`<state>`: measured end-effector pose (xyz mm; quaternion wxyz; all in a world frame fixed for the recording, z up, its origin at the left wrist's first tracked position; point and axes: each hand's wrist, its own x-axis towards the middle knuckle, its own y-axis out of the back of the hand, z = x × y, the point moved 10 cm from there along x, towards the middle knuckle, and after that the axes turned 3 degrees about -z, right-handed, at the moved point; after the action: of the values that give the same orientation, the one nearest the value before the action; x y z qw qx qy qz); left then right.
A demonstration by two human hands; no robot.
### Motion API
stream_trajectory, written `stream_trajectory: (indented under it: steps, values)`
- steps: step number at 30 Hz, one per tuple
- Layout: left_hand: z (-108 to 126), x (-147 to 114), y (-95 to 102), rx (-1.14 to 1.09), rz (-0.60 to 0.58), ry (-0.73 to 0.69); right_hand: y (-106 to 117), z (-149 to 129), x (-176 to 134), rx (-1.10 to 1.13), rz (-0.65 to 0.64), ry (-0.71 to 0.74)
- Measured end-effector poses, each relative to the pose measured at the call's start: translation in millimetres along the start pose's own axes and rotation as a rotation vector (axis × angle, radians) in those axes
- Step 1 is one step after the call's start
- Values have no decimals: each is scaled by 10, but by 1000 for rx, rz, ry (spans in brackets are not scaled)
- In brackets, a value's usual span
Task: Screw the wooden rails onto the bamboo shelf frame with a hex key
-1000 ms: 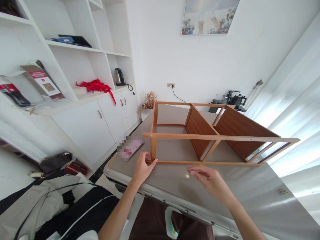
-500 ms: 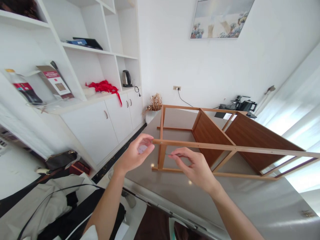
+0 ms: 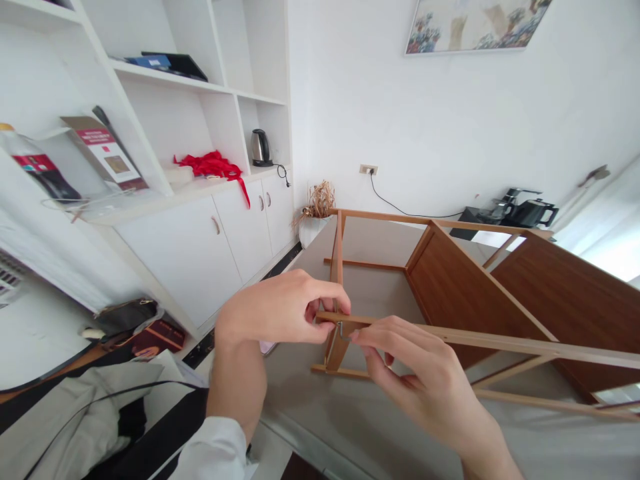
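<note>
My left hand [image 3: 280, 307] is closed around the near end of the top rail of a wooden shelf frame [image 3: 500, 341], thumb below and fingers above. My right hand [image 3: 415, 367] pinches the long arm of a small L-shaped hex key [image 3: 345, 336]. Its short end meets the side of the rail close to my left fingertips; the screw itself is too small to make out. The frame lies on its side on a grey table [image 3: 295, 393], with brown shelf panels [image 3: 465, 293] set between its rails.
White shelving with cupboards [image 3: 185, 233] stands on the left, holding a kettle [image 3: 261, 148], red ribbon [image 3: 213, 165] and a cola bottle [image 3: 43, 170]. A dried plant in a pot [image 3: 313, 230] is behind the table. Clothes [image 3: 135, 393] lie at lower left.
My right hand has brought the hex key up to the rail. My left hand has shifted from beside the rail's end to a grip around it. The view has turned slightly.
</note>
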<state>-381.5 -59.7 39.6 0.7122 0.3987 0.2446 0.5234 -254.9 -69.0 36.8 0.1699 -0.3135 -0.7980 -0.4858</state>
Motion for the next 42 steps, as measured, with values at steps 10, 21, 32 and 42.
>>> stream_trajectory:
  steps: [10,21,32,42]
  values:
    - [-10,41,-34,65,5,-13,-3,8,-28,-67,7,47]
    - [-61,33,-59,55,-67,44,10,13,4,-58,26,30]
    - [-47,21,-80,99,-112,58,20,37,3,-96,66,-27]
    - [-50,-5,-83,136,-109,78,31,112,-47,-91,128,-143]
